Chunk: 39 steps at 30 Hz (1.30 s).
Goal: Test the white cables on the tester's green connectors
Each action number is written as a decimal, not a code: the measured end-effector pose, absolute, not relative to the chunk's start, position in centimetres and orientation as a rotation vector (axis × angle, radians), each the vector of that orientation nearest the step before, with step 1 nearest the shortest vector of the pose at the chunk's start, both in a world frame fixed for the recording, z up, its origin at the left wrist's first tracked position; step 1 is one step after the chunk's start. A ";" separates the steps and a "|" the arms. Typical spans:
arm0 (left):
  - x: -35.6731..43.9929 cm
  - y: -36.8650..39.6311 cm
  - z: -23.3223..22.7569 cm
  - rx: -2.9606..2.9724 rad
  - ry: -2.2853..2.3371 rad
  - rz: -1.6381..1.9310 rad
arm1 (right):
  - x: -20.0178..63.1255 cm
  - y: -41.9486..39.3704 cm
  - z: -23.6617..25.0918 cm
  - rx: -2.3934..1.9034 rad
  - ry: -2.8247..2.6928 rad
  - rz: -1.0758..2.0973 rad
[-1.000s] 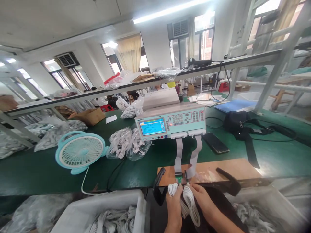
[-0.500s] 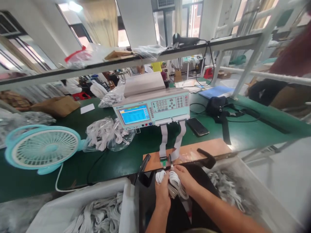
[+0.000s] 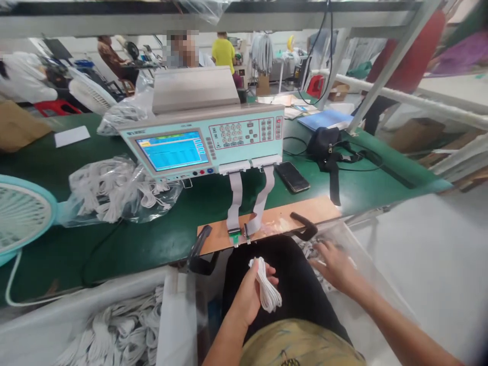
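Observation:
A coiled bundle of white cable (image 3: 270, 288) rests in my left hand (image 3: 248, 294), which is closed around it above my lap. My right hand (image 3: 337, 265) is over the right-hand white bin (image 3: 368, 267), its fingers spread and no cable visibly gripped. Loose grey-white cables (image 3: 308, 249) lie in that bin beside and partly under the right hand. In front of the left hand, two small connectors (image 3: 235, 239) sit at the edge of an orange-brown board (image 3: 282, 218). Flat grey ribbon cables (image 3: 235, 201) run from them up to a tester with a lit blue screen (image 3: 173, 151).
Another white bin (image 3: 179, 310) full of cables stands at the lower left. Black clamps (image 3: 200, 249) hold the board to the green table (image 3: 163, 249). A phone (image 3: 293, 177), a black bag (image 3: 324, 145), bagged cables (image 3: 110, 188) and a fan (image 3: 25, 216) lie around the tester. People sit farther back.
My right hand has left the connectors and moved right, over the bin. My left hand has drawn back with one cable bundle. The view has tilted down and shifted right.

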State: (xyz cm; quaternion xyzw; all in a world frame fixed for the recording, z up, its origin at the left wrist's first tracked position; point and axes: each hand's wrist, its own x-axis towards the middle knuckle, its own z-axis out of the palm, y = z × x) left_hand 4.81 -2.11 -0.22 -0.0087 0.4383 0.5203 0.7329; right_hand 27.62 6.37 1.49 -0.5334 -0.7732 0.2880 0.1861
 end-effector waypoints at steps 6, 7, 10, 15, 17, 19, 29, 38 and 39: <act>7.7 -1.8 1.7 0.141 0.872 1.060 | 21.5 2.6 1.6 -1.151 -2.097 1.255; 7.8 -2.0 2.0 0.167 0.861 1.074 | 21.0 2.5 1.6 -1.135 -1.994 1.326; 7.2 -3.0 1.9 0.217 0.925 1.171 | 21.5 2.7 1.4 -1.109 -1.552 1.646; 6.9 -5.6 0.2 0.440 1.144 1.112 | 23.4 2.5 0.7 -0.875 -1.014 1.924; 7.3 -6.7 -0.1 0.474 1.154 1.118 | 23.7 2.0 0.6 -0.783 -0.964 1.950; 7.7 -7.6 0.1 0.459 1.163 1.184 | 23.9 1.3 0.7 -0.725 -1.005 1.950; 7.7 -9.6 0.9 1.045 1.314 1.164 | 24.9 -1.4 3.1 -0.659 -1.534 1.981; 8.1 -9.9 1.5 1.098 1.400 1.260 | 23.1 -2.4 1.9 -0.835 -1.733 1.791; 8.0 -9.8 1.2 1.041 1.430 1.275 | 22.8 -2.5 1.7 -0.875 -1.723 1.743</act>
